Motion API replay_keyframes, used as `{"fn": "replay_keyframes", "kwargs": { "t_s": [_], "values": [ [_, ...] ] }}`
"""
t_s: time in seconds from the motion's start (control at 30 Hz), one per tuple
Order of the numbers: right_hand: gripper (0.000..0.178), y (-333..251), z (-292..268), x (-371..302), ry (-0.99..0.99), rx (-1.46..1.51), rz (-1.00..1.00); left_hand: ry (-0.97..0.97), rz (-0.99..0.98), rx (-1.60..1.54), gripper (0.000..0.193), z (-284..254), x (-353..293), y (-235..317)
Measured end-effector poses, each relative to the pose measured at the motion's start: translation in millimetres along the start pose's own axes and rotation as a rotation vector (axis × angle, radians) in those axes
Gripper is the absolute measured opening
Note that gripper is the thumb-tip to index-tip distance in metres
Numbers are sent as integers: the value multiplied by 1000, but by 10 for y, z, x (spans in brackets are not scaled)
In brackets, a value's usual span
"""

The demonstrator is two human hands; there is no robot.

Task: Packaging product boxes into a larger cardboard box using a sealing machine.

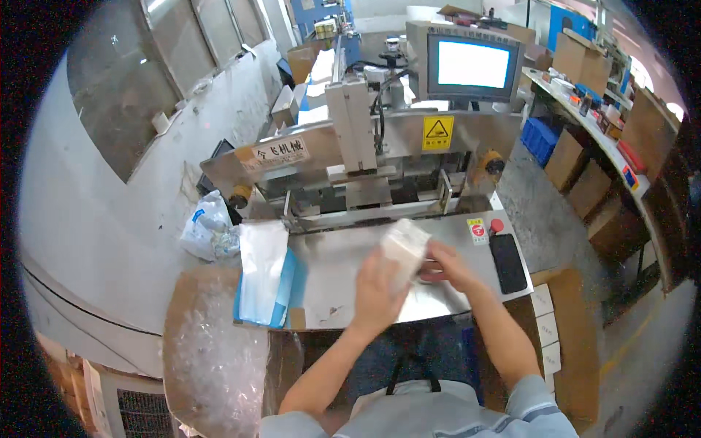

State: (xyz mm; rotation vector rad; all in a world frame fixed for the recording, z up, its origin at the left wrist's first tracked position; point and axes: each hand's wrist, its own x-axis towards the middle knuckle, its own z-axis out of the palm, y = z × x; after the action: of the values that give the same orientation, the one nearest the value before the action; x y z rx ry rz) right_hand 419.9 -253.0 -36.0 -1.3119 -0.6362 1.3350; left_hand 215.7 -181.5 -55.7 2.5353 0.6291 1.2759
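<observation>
A small white box [406, 244], tilted and slightly blurred, is held above the steel worktop [332, 266] of a machine. My left hand [377, 290] wraps round its left and lower side. At its right side is my right hand [449, 269], with curled fingers pressed against the box edge; part of those fingertips is hidden or smeared. Left of my hands, a stack of clear plastic film sleeves [262, 255] lies on a blue carton [286, 296]. Behind the box stands the machine's metal frame with a vertical column [353, 131] and a press area.
A black phone [509, 263] and a red stop button [496, 225] sit at the worktop's right. A carton of crumpled clear film [219, 365] stands lower left. White boxes [546, 330] fill a carton lower right. A lit monitor [473, 64] stands behind the machine.
</observation>
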Motion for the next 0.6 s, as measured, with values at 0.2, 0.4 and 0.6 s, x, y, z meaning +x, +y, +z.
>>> {"fn": "replay_keyframes", "kwargs": {
  "t_s": [0.2,0.4,0.6],
  "values": [
    [59,368,-622,-151,121,-348,-82,-330,-30,-369,54,52,-155,374],
    [72,280,-448,-673,64,18,-129,12,-877,-760,49,458,486,-1603],
    [79,414,-1109,-1456,358,-32,-349,50,-890,-927,56,204,646,-3022]
  ]
}}
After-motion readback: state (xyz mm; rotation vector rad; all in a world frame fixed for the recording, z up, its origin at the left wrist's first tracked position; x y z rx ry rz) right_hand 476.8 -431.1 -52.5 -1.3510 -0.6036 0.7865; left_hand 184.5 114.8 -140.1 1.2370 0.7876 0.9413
